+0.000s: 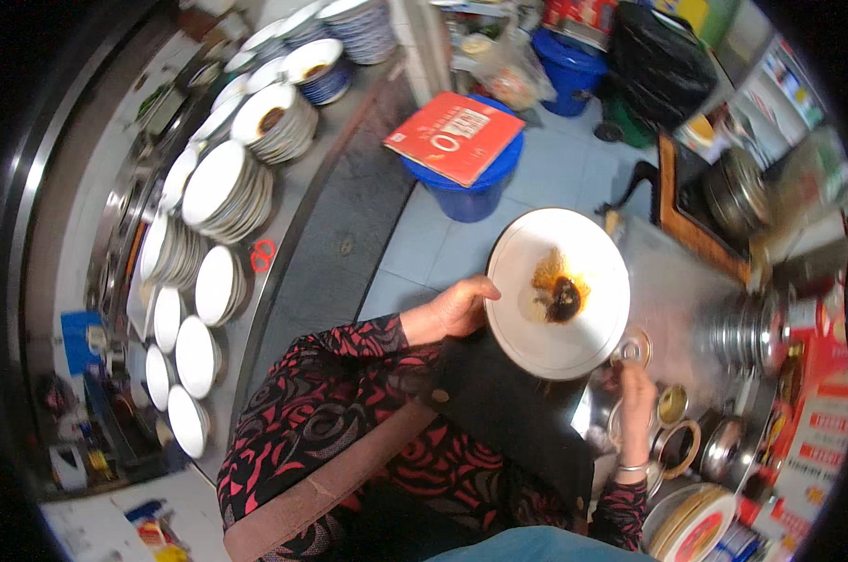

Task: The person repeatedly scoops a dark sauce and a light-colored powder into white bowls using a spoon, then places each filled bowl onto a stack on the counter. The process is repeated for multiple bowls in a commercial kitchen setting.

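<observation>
My left hand [467, 308] grips the left rim of a white bowl [561, 228], thumb over the edge. Dark sauce and brown seasoning [562, 293] lie in the bowl's middle. Beyond the bowl's lower right edge, my right hand [632, 393] is curled above the seasoning containers; its fingertips are blurred, and whether they hold anything cannot be told. Near it are a round container with a lid [633, 347] and a small metal cup with yellowish contents [673, 405].
Stacked white bowls [228, 193] line the steel counter at left, some with dark sauce. A blue bucket [466, 200] bears a red cardboard sheet [455, 137]. Stacked metal dishes [744, 334] and a wood-framed item [698, 221] stand at right.
</observation>
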A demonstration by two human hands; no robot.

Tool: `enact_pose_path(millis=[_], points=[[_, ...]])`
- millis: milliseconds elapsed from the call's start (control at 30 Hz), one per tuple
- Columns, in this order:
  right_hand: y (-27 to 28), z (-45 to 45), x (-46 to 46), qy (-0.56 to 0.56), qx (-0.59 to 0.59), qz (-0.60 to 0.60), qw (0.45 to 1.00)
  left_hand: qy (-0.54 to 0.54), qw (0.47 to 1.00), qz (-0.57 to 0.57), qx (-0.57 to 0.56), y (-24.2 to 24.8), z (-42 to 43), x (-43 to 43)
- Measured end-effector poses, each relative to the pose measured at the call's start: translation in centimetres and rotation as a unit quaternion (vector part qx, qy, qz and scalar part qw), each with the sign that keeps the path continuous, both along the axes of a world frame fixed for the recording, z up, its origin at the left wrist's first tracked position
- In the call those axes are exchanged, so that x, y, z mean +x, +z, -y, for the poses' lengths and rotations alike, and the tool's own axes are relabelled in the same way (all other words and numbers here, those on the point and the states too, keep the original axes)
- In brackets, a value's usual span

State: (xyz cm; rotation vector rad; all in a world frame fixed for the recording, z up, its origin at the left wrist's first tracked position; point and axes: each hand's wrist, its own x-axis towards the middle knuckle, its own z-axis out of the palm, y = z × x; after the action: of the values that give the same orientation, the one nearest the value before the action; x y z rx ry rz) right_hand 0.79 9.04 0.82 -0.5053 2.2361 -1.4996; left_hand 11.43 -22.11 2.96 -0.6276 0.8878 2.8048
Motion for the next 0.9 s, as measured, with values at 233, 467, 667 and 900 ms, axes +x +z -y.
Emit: enact_pose_path(millis=[233,467,667,900], points=[[1.1,16.5,1.1,0.162,-0.098,0.278,0.942,0.122,0.99,-0.048,-0.042,0.7,6.5,6.0],[6.0,31.2,2.6,0.147,-0.157,0.323,0.921,0.109,0.948,-0.109,-0.279,1.9,18.1,11.3],[8.8,42.1,3.0,0.207,-0.144,0.266,0.93,-0.032,0.878,-0.014,-0.477,6.0,28.8,15.6],[9.6,50.8,3.4,0.277,-0.112,0.258,0.919,0.07,0.917,0.103,-0.38,7.2,33.7,17.9]])
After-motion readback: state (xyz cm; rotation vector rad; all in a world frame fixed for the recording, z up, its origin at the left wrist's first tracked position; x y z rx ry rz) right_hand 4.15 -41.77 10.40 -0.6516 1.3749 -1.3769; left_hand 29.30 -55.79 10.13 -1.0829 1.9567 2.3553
